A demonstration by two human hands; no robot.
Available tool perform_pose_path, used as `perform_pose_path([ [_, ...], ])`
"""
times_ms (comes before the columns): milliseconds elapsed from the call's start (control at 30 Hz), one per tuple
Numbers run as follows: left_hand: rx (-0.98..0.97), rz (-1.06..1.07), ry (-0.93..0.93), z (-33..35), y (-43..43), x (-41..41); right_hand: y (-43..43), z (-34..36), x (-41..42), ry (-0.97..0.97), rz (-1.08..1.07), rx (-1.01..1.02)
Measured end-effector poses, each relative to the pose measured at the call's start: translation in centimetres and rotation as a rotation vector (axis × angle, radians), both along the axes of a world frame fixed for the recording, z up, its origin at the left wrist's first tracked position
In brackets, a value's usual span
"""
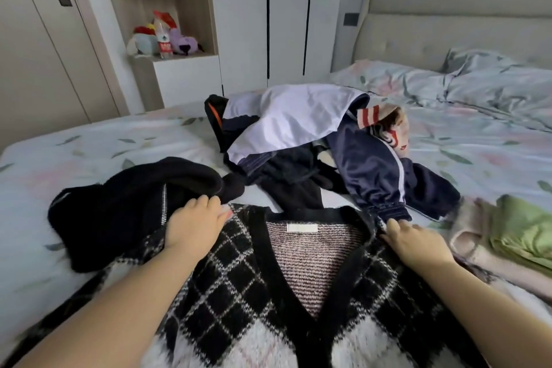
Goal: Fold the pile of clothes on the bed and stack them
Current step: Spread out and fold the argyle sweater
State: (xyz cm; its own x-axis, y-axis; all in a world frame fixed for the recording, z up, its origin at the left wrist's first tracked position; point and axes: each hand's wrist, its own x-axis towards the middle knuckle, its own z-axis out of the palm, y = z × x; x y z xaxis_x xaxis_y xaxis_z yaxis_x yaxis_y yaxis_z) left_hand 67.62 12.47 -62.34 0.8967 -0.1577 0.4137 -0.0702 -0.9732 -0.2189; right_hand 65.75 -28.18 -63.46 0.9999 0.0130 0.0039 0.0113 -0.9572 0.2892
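A black-and-white argyle cardigan (248, 287) lies spread face up on the bed in front of me, collar away from me. My left hand (195, 225) grips its left shoulder, fingers curled over the edge. My right hand (416, 240) grips the right shoulder next to the collar. Beyond the collar sits the unfolded pile (313, 140): a white garment on top, a navy track jacket with a white stripe (379, 170) and a red-striped beige piece. A black fleece garment with a zipper (125, 206) lies crumpled by my left hand.
Folded beige and green clothes (513, 233) lie at the right edge. The floral bedsheet (89, 152) shows at the left; pillows (478, 81) and the padded headboard stand at the back right. A shelf with plush toys (167, 36), wardrobe and door line the far wall.
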Motion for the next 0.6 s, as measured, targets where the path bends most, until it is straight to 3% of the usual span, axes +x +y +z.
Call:
perform_pose_path([
  [100,-0.070,0.021,0.106,1.6,0.4,-2.9,1.5,2.6,-3.7,0.032,-0.049,-0.072],
  [200,-0.198,0.048,0.107,2.5,3.1,-8.1,4.0,4.4,-10.7,0.089,-0.019,0.061],
  [300,-0.432,0.187,0.121,1.5,7.0,-15.4,6.9,5.3,-19.2,0.217,0.054,0.262],
  [433,-0.812,0.380,0.356,0.1,10.9,-23.3,9.8,6.2,-28.7,0.235,0.103,0.321],
  [533,-0.723,0.445,0.396,0.4,12.0,-27.8,10.1,4.6,-33.1,0.228,0.021,0.446],
  [600,-0.667,0.580,0.412,1.1,12.3,-30.1,10.5,4.3,-34.5,0.251,-0.002,0.414],
])
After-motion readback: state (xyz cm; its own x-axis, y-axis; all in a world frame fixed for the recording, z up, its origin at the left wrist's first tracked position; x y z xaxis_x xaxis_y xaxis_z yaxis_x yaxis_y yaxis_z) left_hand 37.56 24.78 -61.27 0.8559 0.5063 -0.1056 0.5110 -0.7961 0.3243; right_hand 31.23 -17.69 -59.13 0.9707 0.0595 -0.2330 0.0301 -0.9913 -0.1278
